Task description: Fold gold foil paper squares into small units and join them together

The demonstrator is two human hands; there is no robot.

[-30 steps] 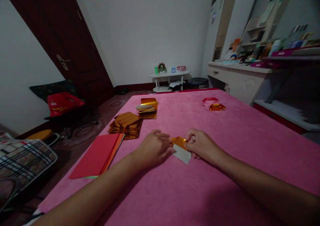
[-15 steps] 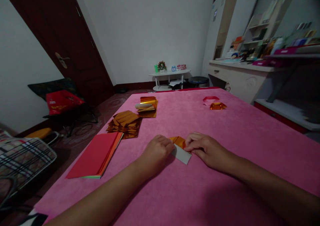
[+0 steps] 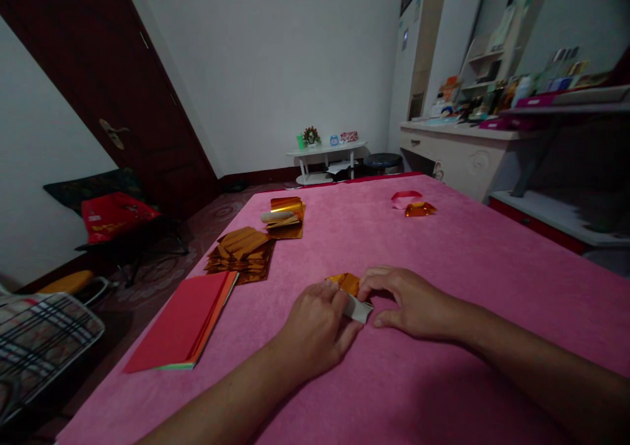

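A small folded piece of gold foil paper [image 3: 346, 282] lies on the pink cloth [image 3: 472, 274] between my hands, its pale grey back [image 3: 359, 310] turned up along the near side. My left hand [image 3: 317, 323] grips the left part, fingers curled over the top and thumb at the near edge. With bent fingers, my right hand [image 3: 413, 300] presses the paper's right end; its thumb rests lower, a little off the paper. Both hands hide parts of the folds. Left of them sits a stack of folded gold papers [image 3: 241, 254].
Red and orange paper sheets [image 3: 184, 320] lie at the left edge. Behind the stack are more gold sheets [image 3: 286, 225] with a pale rounded object [image 3: 276, 216] on top. A pink paper ring [image 3: 406, 199] and a gold folded ingot [image 3: 420, 209] stand at the far right.
My left hand has moved right and nearer, its thumb now at the near edge, covering more of the grey strip. My right thumb has come away from the fingers. The view has shifted slightly.
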